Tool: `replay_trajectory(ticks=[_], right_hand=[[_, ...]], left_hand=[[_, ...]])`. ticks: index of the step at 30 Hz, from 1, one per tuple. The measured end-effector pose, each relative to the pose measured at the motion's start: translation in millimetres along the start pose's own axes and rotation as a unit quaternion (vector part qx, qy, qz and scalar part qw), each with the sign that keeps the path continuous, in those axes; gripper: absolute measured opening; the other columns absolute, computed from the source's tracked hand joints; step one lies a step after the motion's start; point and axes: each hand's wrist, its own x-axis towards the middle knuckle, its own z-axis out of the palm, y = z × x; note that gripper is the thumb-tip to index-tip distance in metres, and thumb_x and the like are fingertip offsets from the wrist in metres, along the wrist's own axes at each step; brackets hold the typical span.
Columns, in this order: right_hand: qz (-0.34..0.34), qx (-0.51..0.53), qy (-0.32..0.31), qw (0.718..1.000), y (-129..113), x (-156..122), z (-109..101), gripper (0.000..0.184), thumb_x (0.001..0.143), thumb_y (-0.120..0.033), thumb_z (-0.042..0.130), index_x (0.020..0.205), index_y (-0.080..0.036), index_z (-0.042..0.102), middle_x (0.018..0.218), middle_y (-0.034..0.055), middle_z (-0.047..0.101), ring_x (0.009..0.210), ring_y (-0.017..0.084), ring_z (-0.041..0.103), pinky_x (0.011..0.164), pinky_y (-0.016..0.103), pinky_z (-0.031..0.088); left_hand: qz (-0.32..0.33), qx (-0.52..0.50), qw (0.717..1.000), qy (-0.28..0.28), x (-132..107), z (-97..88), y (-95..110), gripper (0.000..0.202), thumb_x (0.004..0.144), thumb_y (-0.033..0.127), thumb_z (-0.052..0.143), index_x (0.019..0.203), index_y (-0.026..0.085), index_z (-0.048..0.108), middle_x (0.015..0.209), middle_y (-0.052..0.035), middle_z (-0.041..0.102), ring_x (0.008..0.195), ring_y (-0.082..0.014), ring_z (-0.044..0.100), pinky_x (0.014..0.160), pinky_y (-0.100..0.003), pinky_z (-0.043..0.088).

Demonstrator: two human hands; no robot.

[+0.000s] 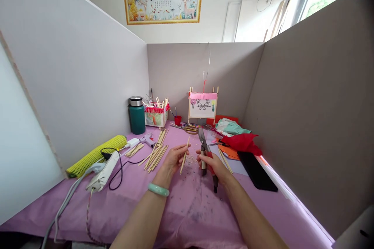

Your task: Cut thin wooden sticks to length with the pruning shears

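Note:
My left hand (pixel 174 158) pinches a thin wooden stick (pixel 185 155) and holds it slanted above the purple table cover (pixel 187 210). A green bangle (pixel 158 190) sits on that wrist. My right hand (pixel 212 164) grips the handles of a pair of cutting pliers (pixel 205 151), whose grey blades point up and away, just right of the stick. The blades do not touch the stick. Small wood chips lie on the cover below both hands.
A pile of wooden sticks (pixel 155 155), a glue gun (pixel 147 139), a white power strip (pixel 103 171) with cables and a yellow foam net roll (pixel 95 155) lie left. At the back stand a green flask (pixel 136 114), a stick box (pixel 156 114) and a small lantern frame (pixel 203 106). Red cloth (pixel 242 143) and a black phone (pixel 257 171) lie right.

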Motion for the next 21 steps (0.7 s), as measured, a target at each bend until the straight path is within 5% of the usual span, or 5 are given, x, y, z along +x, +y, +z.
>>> replay_trajectory(ticks=[5, 21], right_hand=[[0.006, -0.012, -0.037, 0.999, 0.3, -2.5, 9.6, 0.047, 0.068, -0.048, 0.078, 0.102, -0.017, 0.066, 0.084, 0.0030, 0.064, 0.069, 0.014, 0.058, 0.066, 0.029, 0.051], [0.055, -0.086, 0.025, 0.994, 7.1, 5.1, 18.7, 0.036, 0.080, -0.051, 0.064, 0.095, -0.018, 0.062, 0.074, -0.0003, 0.061, 0.056, 0.010, 0.055, 0.053, 0.024, 0.045]], left_hand=[[0.020, -0.010, 1.000, 0.007, 1.2, -0.7, -1.4, 0.044, 0.058, 0.032, 0.084, 0.095, 0.011, 0.072, 0.060, 0.0017, 0.061, 0.036, 0.0007, 0.028, 0.038, -0.019, 0.014], [0.049, -0.009, 0.998, 0.030, 0.1, 2.3, -0.4, 0.055, 0.055, 0.034, 0.085, 0.103, 0.011, 0.070, 0.059, 0.0038, 0.061, 0.035, 0.0002, 0.030, 0.036, -0.019, 0.017]])
